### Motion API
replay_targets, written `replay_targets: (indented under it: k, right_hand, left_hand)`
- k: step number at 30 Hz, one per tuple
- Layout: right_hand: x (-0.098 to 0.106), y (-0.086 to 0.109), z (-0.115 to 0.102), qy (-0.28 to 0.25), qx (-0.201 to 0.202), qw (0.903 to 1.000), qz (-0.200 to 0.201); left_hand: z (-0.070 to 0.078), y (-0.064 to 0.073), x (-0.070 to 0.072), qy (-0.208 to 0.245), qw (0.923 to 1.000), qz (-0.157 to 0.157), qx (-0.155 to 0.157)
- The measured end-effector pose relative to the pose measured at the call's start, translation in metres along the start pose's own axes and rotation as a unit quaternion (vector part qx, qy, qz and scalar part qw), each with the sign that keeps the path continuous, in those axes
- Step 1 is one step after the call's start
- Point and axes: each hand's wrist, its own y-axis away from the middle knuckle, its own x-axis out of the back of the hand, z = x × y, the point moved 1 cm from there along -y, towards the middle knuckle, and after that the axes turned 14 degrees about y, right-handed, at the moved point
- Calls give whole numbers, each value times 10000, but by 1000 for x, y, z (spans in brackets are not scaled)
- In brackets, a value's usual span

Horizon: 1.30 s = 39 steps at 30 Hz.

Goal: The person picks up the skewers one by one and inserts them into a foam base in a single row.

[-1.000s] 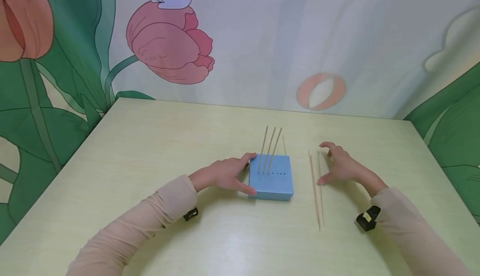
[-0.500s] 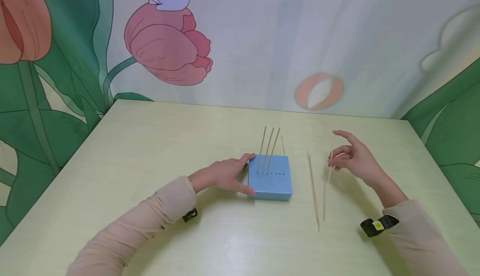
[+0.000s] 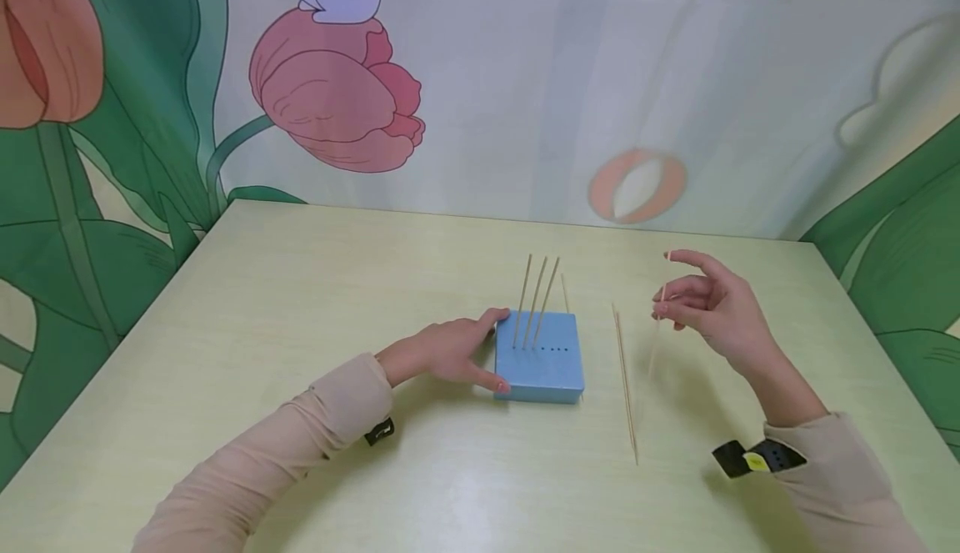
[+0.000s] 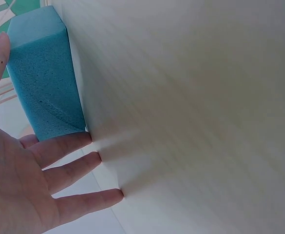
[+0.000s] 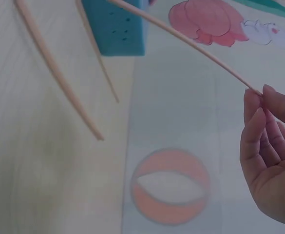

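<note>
A blue foam block (image 3: 536, 374) lies on the table, with a row of small holes across its top. Three thin wooden sticks (image 3: 536, 299) stand in the left holes, leaning slightly right. My left hand (image 3: 450, 349) holds the block's left end between thumb and index finger; its other fingers reach down to the tabletop in the left wrist view. Off to the block's right, my right hand (image 3: 720, 311) is raised, pinching another thin wooden stick (image 5: 196, 46) between thumb and fingertips. That stick hangs steeply, its lower end above the table.
Two loose sticks (image 3: 625, 378) lie close together on the table (image 3: 360, 261), right of the block. Another stick (image 3: 566, 293) shows behind the block, partly hidden by it. A printed curtain (image 3: 510, 103) hangs behind the table's back edge. Each wrist wears a black camera (image 3: 731, 459).
My right hand has picked one stick up off the table, raised it and moved slightly right. The left hand and block stay in place.
</note>
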Motion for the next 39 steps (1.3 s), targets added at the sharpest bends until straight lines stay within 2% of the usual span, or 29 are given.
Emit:
replay_targets:
  k: [6, 9, 21, 26, 33, 39]
  right_hand:
    - [-4, 1, -20, -754, 398, 9962, 183]
    - [-6, 0, -27, -944, 593, 9935, 235]
    - [-14, -6, -50, -837, 982, 9906, 453]
    - [-16, -13, -59, -1007, 1143, 9870, 522]
    - [-27, -20, -69, -965, 1418, 9833, 615]
    - [-39, -23, -71, -905, 1401, 9830, 766]
  left_hand:
    - [-1, 0, 0, -2, 10000, -35, 45]
    - [-2, -1, -1, 11, 10000, -55, 57]
    - [-2, -1, -2, -25, 10000, -54, 61]
    - [-2, -1, -1, -88, 9999, -24, 70]
    - [0, -1, -1, -126, 9999, 11, 96]
    - [0, 0, -1, -150, 9999, 34, 68]
